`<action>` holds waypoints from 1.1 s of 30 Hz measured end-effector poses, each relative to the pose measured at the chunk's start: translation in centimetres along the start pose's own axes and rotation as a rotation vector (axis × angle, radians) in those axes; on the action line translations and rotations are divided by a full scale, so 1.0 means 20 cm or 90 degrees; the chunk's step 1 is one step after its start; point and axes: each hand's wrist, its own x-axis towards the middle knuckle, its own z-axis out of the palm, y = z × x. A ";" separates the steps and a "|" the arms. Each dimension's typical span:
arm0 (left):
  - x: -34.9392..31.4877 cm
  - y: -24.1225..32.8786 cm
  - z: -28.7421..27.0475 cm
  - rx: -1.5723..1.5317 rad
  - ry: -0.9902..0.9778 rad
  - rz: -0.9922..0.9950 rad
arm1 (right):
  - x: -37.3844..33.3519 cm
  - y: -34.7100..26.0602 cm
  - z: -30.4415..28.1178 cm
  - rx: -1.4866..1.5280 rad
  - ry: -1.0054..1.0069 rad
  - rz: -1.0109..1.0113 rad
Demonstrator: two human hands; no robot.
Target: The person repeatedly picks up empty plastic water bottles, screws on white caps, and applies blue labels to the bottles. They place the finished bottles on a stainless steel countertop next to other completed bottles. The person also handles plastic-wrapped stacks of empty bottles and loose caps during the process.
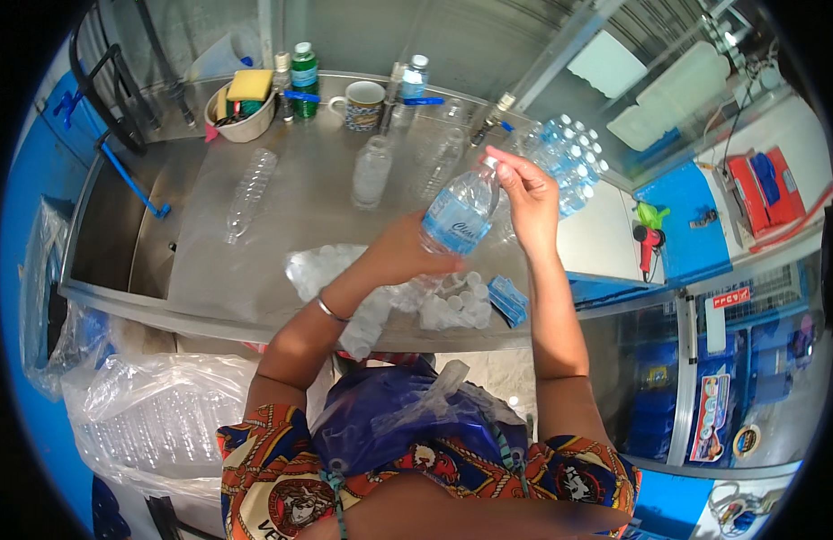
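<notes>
Held up over the steel counter (201, 261) is a clear plastic water bottle (459, 214) with a light blue label, tilted with its neck toward the upper right. My left hand (407, 249) is wrapped round its lower body. The fingertips of my right hand (528, 191) pinch the white cap (491, 162) at its neck. Below the bottle lies a clear bag of white caps (457, 304), and beside it a small stack of blue labels (508, 301). Another clear bag (317, 270) lies partly behind my left forearm.
An unlabelled bottle (251, 193) lies near the sink (120, 238). Taps (493, 119), a mug (362, 106) and a basin with a sponge (246, 117) line the back. Capped bottles (569, 162) crowd the right, near a red heat gun (649, 241). Bagged bottles (156, 414) stand below left.
</notes>
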 end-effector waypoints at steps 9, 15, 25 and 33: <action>0.20 0.03 0.53 0.002 -0.167 -0.021 | -0.25 -0.02 -0.69 -0.316 -0.112 -0.054; 0.37 -0.03 1.04 -0.755 -0.495 -0.181 | -0.40 0.16 -1.18 -0.124 -0.097 -0.167; 0.82 0.02 1.59 0.386 0.049 -0.170 | -0.46 0.62 -1.70 -0.245 -0.130 0.046; 0.79 0.00 1.19 0.578 0.524 0.051 | -0.36 0.83 -1.93 -0.465 -0.011 -0.005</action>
